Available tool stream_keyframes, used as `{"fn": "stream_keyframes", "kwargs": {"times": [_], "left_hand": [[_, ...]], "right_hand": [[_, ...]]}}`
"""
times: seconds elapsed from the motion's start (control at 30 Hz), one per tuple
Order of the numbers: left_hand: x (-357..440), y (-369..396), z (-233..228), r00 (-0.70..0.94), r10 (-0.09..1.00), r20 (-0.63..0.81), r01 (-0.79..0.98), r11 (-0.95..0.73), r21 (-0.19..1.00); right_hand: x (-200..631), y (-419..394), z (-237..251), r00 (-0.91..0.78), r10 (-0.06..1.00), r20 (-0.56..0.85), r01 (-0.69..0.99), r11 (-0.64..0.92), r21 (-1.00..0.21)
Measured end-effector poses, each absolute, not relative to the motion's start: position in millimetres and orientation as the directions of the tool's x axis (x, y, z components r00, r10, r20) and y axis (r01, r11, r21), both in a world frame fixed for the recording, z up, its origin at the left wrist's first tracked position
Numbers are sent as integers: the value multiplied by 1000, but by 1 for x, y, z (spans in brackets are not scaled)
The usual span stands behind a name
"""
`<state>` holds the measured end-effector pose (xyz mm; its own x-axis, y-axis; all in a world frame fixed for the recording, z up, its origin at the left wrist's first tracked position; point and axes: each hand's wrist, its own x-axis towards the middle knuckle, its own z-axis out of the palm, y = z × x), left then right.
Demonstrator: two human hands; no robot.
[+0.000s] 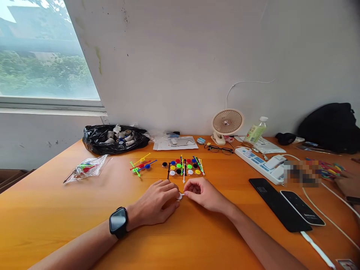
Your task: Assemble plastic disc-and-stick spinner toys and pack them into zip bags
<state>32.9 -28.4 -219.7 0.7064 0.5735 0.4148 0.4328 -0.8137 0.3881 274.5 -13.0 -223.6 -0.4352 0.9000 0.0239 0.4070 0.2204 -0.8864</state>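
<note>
My left hand (163,200), with a black smartwatch on the wrist, rests on the table and is closed around a small white disc (180,196). From the other side my right hand (204,195) pinches a thin white part at the disc's edge, like the end of a spinner arrow; the fingers mostly hide it. Just beyond both hands lie rows of coloured round spinner bases (190,172) with plastic arrows among them, including a white arrow (184,176) pointing toward me. Left of these sits a cluster of arrows on bases (141,165) in yellow, red, blue and green.
A clear bag of coloured parts (87,167) lies at left, before a black plastic bag (115,140) of rubbish. At the back stand a small fan (227,122) and a bottle (255,131). A power strip (258,165), phone (277,202) and white-edged device (302,208) lie right.
</note>
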Motion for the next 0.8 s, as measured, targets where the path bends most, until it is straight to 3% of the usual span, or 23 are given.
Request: {"fn": "stream_keyframes", "kwargs": {"times": [0.13,0.23,0.43,0.8], "left_hand": [[29,-30,-219,682,603,413,464,-794,393],[27,-30,-217,638,617,460,474,-786,397],[23,-29,-213,619,603,503,455,-797,396],[22,-26,-215,672,591,447,434,-803,409]], "right_hand": [[279,-14,-214,-338,931,136,482,295,-825],[282,-16,-209,-288,950,124,517,263,-814],[281,-22,-203,-432,893,123,555,371,-744],[278,-22,-201,-436,882,178,517,408,-753]]}}
